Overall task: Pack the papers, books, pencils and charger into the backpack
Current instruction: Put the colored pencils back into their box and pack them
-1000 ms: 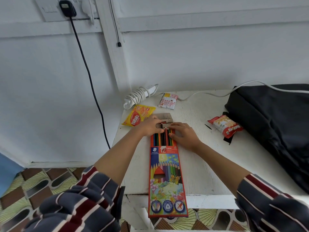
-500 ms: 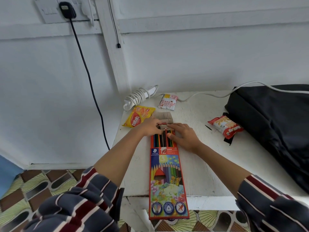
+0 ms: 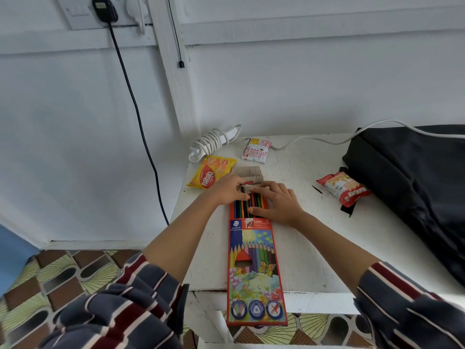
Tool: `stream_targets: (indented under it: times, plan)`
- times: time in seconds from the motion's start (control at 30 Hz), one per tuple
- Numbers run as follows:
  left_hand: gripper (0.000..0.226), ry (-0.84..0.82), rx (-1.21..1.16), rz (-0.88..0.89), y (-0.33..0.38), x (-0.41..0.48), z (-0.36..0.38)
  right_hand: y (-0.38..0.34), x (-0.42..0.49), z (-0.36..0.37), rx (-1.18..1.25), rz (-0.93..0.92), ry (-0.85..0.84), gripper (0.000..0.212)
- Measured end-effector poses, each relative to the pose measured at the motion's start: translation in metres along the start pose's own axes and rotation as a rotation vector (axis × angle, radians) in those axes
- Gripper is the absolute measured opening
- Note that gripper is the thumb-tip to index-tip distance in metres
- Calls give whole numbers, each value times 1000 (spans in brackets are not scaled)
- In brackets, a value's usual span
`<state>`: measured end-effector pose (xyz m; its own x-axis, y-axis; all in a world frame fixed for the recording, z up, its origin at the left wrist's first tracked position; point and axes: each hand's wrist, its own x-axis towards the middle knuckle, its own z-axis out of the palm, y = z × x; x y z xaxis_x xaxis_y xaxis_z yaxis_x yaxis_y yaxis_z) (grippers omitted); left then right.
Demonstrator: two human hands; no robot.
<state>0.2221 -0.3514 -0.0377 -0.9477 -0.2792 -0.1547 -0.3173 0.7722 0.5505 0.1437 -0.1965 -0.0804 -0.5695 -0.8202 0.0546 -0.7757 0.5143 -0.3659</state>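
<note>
Lying lengthwise on the white painted tabletop point(image 3: 327, 248), the long orange cardboard pencil box point(image 3: 254, 268) has its near end hanging over the front edge. Its far end is open, with the brown flap point(image 3: 247, 171) folded back. It has not shifted from where it lay in both earlier frames. The coloured pencils point(image 3: 251, 205) show in the open end.

The left hand point(image 3: 227, 191) stays at the box's far left corner. Its fingers are curled over the pencil ends and its thumb is pressed on top, pinching them. The right hand point(image 3: 278, 204) stays laid across the pencils from the right, with fingers nearly straight and gripping nothing and the thumb resting just above the printed lid. Neither hand has moved more than slightly.

A small red piece point(image 3: 248, 183) now shows between the two sets of fingertips, plainer than before; I cannot tell what it is.

The black fabric backpack point(image 3: 415, 192) lies at the right of the tabletop, well apart from the box and unchanged. A yellow wafer packet point(image 3: 211, 175) lies just beyond the left hand. A black charger point(image 3: 104, 8) sits plugged into the wall socket at upper left.
</note>
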Motion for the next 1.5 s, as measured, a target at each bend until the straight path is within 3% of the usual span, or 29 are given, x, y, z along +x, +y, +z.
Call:
stream_targets:
  times: [0.13,0.3,0.6,0.8,1.1,1.3,1.5]
  plan:
    - [44,1,-40,-27,1,2,1,0,0,1,3,3,-9,63]
    - [59,47,-78,-109,4,8,6,-1,0,0,2,12,-16,64]
    - [64,6,-225,-117,0,12,-3,0,1,0,14,23,-31,65]
    - [46,41,-279,-103,-4,14,-7,0,1,-1,30,32,-39,76]
    - [46,139,-355,-91,-4,20,0,3,1,0,35,28,-51,79]
    - [45,157,-253,-55,-4,18,4,2,1,-2,42,30,-48,80]
    - [47,40,-86,-50,-3,17,3,2,0,-3,59,18,-48,78]
